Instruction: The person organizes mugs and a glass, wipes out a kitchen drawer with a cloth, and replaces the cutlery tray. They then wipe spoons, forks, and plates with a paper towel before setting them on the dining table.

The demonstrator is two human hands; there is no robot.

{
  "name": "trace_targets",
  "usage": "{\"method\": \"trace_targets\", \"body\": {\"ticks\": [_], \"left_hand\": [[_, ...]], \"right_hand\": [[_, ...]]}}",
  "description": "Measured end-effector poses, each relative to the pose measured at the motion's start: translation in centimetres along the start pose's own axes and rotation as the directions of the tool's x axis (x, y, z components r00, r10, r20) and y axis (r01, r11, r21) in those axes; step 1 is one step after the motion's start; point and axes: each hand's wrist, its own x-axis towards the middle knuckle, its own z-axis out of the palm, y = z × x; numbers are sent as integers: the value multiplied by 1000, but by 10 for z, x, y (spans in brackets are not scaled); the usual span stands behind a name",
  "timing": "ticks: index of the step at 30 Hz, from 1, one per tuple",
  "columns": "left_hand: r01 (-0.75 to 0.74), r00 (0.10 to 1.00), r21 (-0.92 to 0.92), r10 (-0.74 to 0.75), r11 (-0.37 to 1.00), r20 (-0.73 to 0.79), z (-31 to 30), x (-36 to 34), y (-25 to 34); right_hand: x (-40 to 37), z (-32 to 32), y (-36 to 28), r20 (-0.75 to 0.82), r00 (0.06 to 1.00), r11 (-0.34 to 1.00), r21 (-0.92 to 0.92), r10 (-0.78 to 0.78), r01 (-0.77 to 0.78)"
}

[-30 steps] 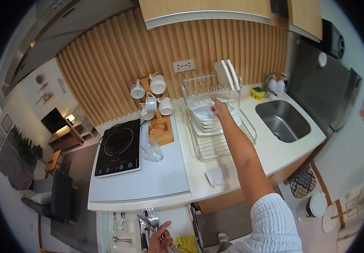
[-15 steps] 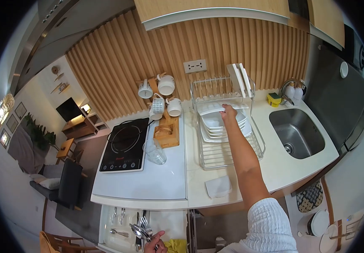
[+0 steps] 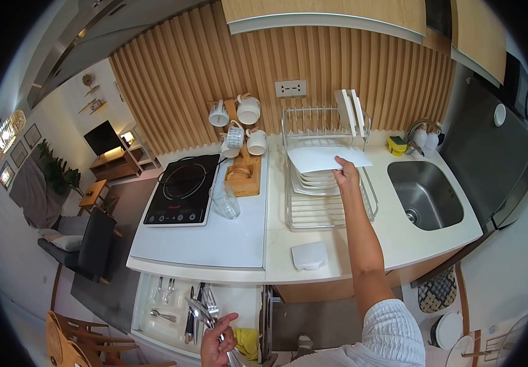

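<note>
My right hand (image 3: pixel 346 173) is closed on the near edge of a white plate (image 3: pixel 319 158). The plate is over a stack of white dishes (image 3: pixel 314 185) in the metal dish rack (image 3: pixel 319 220), hiding part of them. Low in the view, my left hand (image 3: pixel 217 344) grips a bunch of spoons and forks (image 3: pixel 205 309), with their heads pointing up and away. It hangs over the open drawer (image 3: pixel 233 295), where a small spoon (image 3: pixel 163 315), knives and other cutlery lie. A yellow cloth (image 3: pixel 247 344) is right beside this hand.
A folded white cloth (image 3: pixel 310 255) lies on the counter before the rack. Left of it are a black induction cooker (image 3: pixel 183 191), a glass pitcher (image 3: pixel 224 202) and mugs on a wooden stand (image 3: pixel 243 174). The sink (image 3: pixel 426 192) is at the right, with a yellow sponge holder (image 3: pixel 396 145) behind it.
My right hand has brought the plate nearer and turned it so its broad face shows. My left hand, still holding the cutlery, has come further into view. The camera view has shifted slightly.
</note>
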Motion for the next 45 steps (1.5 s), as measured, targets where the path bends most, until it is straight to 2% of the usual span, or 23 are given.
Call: {"method": "trace_targets", "body": {"ticks": [6,9,10,14,16,17,19,21,22,26,28,30,31,33,34,35,36,37,39,40,41,43,45], "left_hand": [[62,994,-41,-58,997,89,6,0,1],[79,989,-63,-70,995,128,3,-3,0],[88,987,-62,-79,994,141,3,-4,1],[96,986,-71,-85,993,144,2,-6,3],[97,985,-110,-80,989,152,-2,-5,6],[99,984,-145,-75,984,161,-6,-5,7],[72,988,-158,-49,985,150,-10,-7,12],[-8,981,-228,52,974,188,-6,-12,27],[-7,968,-263,72,965,239,-12,-11,32],[51,863,-430,177,901,472,4,-33,73],[-13,858,-401,216,916,466,11,-52,89],[-79,849,-407,275,910,451,10,-71,101],[-144,867,-445,329,884,373,4,-77,101],[-129,861,-465,332,876,386,-12,-90,100],[-158,870,-470,348,869,350,-21,-99,98],[-177,878,-471,355,864,321,-30,-110,96],[-191,917,-519,340,833,210,-37,-120,94],[-227,917,-536,363,814,164,-49,-128,90],[-304,939,-555,341,774,-38,-71,-142,79],[-367,927,-573,342,733,-156,-78,-149,77],[-384,921,-575,347,722,-178,-93,-155,72],[-414,909,-547,354,727,-218,-124,-169,65],[-469,883,-535,384,702,-270,-152,-190,60]], "right_hand": [[-60,-11,-23,15,999,994,99,39,-41],[-92,-19,-31,66,998,995,96,12,-18],[-106,-22,-36,46,998,999,16,32,-33],[-177,-25,-47,63,998,999,41,-22,19],[-212,-37,-54,75,997,988,-148,-31,42],[-238,-34,-60,43,998,990,-134,53,-47],[-280,-26,-60,108,994,993,-114,23,-10],[-316,-21,-63,208,978,950,-305,0,65],[-328,-21,-64,221,975,949,-311,29,42],[-367,-9,-59,367,928,826,-539,56,164],[-397,12,-53,414,910,721,-641,37,263],[-406,14,-49,732,675,541,-607,94,582],[-411,17,-41,760,629,575,-592,163,566],[-417,30,-25,973,219,340,-228,67,912],[-425,45,-17,980,170,402,-196,99,894],[-436,58,-11,985,15,412,-85,170,907],[-442,67,-3,964,-136,422,28,227,906],[-446,72,8,957,-171,462,45,235,886],[-453,78,24,859,-393,431,234,329,872],[-461,85,34,815,-474,473,291,334,832],[-470,88,43,808,-490,492,296,328,819],[-487,94,64,698,-613,478,424,369,770],[-516,102,86,657,-659,504,455,366,734]]}}
